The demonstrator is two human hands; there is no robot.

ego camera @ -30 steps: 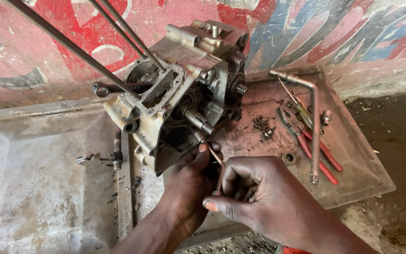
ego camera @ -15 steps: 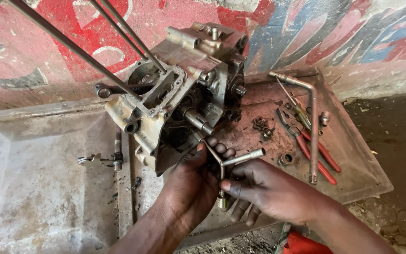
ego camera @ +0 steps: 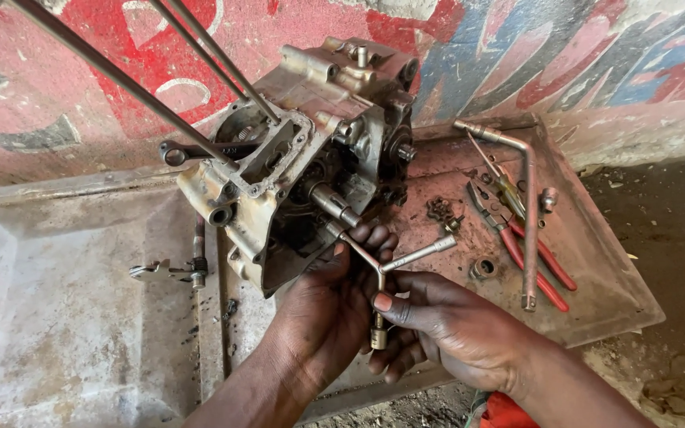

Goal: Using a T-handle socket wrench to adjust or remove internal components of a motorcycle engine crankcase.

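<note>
On a rusted metal tray point(ego camera: 596, 293) set against a painted wall point(ego camera: 564, 63), a grimy engine crankcase point(ego camera: 303, 150) is seen standing tilted, its open side turned toward the camera. Two long studs point(ego camera: 200, 47) project from its top toward the upper left. A ring spanner point(ego camera: 192, 152) is lodged at the left flank of the casing.

The left hand point(ego camera: 331, 305) is placed directly beneath the lower edge of the crankcase, palm up, its fingertips point(ego camera: 374, 236) curled against the casing beside a protruding shaft point(ego camera: 333, 202). No separate object is seen clasped in it; the hand is pressed to the casing.

The right hand point(ego camera: 445, 325) is closed around a three-way Y-shaped socket wrench point(ego camera: 382, 273). The thumb is laid across the hub, one arm is directed up-left into the casing just beside the left fingertips, a second arm points right, and the third hangs downward between the two hands.

To the right on the tray, well apart from both hands, red-handled pliers point(ego camera: 537, 261), a long bent tube spanner point(ego camera: 528, 206), a screwdriver point(ego camera: 505, 186) and loose bolts point(ego camera: 441, 212) are noted. A small lever part point(ego camera: 170, 273) lies on the adjoining grey tray point(ego camera: 49, 317) to the left.
</note>
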